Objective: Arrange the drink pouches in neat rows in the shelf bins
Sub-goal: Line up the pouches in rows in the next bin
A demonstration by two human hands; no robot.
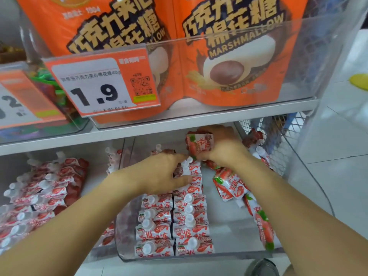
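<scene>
Both hands reach in: right hand grips a pouch, left hand (fingertips hidden) presses rows

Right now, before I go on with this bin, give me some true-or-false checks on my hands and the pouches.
1. The right hand holds a drink pouch above the bin. True.
2. The left hand hangs idle outside the bin. False: it rests on the back of the pouch rows.
3. The rows stand with white caps facing up. True.
4. The clear bin's right side holds a finished row. False: only loose pouches lie there, askew.
5. The price tag reads 2.5. False: 1.9.
</scene>
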